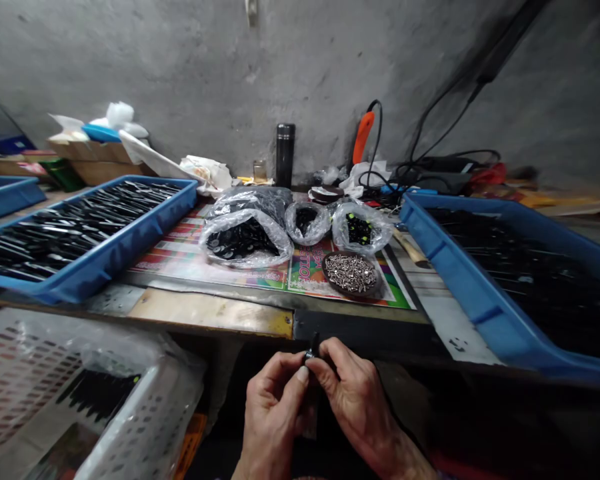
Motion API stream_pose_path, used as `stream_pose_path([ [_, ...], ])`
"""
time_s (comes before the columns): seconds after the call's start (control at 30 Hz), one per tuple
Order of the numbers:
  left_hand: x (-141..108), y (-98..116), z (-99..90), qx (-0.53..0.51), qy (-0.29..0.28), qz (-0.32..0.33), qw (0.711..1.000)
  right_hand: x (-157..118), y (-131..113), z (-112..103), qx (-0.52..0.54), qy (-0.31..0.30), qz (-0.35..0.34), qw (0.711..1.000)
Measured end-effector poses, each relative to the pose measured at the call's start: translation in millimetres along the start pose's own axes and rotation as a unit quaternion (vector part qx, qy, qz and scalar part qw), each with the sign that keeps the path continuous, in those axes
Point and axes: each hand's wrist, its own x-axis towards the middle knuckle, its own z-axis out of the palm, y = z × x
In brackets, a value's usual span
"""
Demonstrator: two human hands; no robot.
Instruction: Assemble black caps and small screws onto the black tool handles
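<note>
Both hands meet low in the middle of the head view, in front of the table edge. Between their fingertips is a small dark part (315,343) with a shiny metal bit near its lower end. My left hand (275,407) pinches it from the left with thumb and forefinger. From the right, my right hand (357,397) closes its thumb and forefinger on the same part. Beyond them on the table, a round dish (351,273) holds many small metal screws or pins. Behind it are open plastic bags (245,240) of black parts, one (363,228) with yellow-green bits.
Blue trays (125,257) of dark parts stand left and right (485,300). A white perforated basket (145,413) is at lower left. Near the wall are a black flask (285,155), an orange-handled tool (363,137) and cables. A wooden handle (411,248) lies beside the right tray.
</note>
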Motion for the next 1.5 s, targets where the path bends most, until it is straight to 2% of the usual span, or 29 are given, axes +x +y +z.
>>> stream_pose_path([
  [0.13, 0.6, 1.0, 0.0, -0.011, -0.004, -0.007, 1.0, -1.9, -2.9, -5.3, 0.039, -0.011, 0.021, 0.999],
  [0.33, -1.8, 0.6, 0.6, 0.007, 0.0, 0.009, 1.0, 1.4, -3.0, -0.6, -0.02, -0.003, -0.013, 1.0],
  [0.63, -1.0, -0.6, -1.6, -0.007, -0.001, 0.006, 1.0, -1.9, -0.9, -1.0, 0.049, -0.027, 0.039, 0.998],
  [0.7, -1.4, -1.4, -1.9, -0.012, -0.002, 0.002, 1.0, -2.3, -1.7, -1.9, 0.043, -0.028, 0.031, 0.998],
  [0.9, -0.9, -1.8, -1.4, 0.003, 0.003, 0.008, 1.0, 1.9, -4.2, 5.6, -0.007, 0.019, 0.012, 1.0],
  [1.17, 0.4, -0.8, -2.6, 0.003, 0.007, 0.012, 1.0, -0.2, -1.2, 1.6, 0.028, -0.008, 0.001, 1.0],
  [1.33, -0.8, -1.8, -0.7, -0.004, -0.001, 0.008, 1.0, 0.0, -1.1, 1.8, -0.006, 0.002, -0.021, 1.0],
  [1.5, -0.7, -1.2, 1.5, 0.002, 0.016, 0.011, 1.0, 2.5, -1.2, 5.1, 0.004, 0.007, 0.019, 1.0],
])
